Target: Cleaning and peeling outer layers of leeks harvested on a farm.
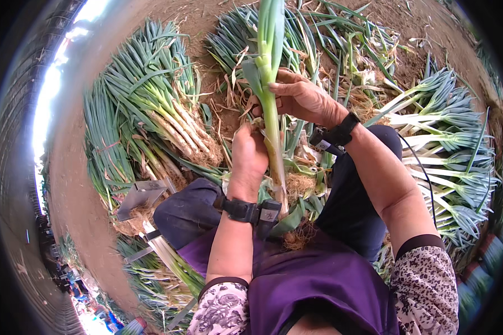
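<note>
A long, thick green onion [272, 120] stands lengthwise in front of me, its green leaves pointing away and its rooty end near my lap. My left hand [248, 156] is closed about the middle of the stalk, from the left side, with the fingertips partly hidden. Higher up, my right hand [307, 99] pinches the stalk where the leaves branch, thumb in front and fingers behind. Brown roots [299, 234] hang at the lower end, over my purple apron [318, 285]. Strapped devices sit on both wrists.
Bundled green onions with soil on their roots [151, 95] lie on bare earth at the left. Cleaned white-stemmed onions [447, 162] are stacked at the right. Another pile [235, 42] lies ahead, among peeled leaves. A metal bracket [142, 196] stands by my left knee.
</note>
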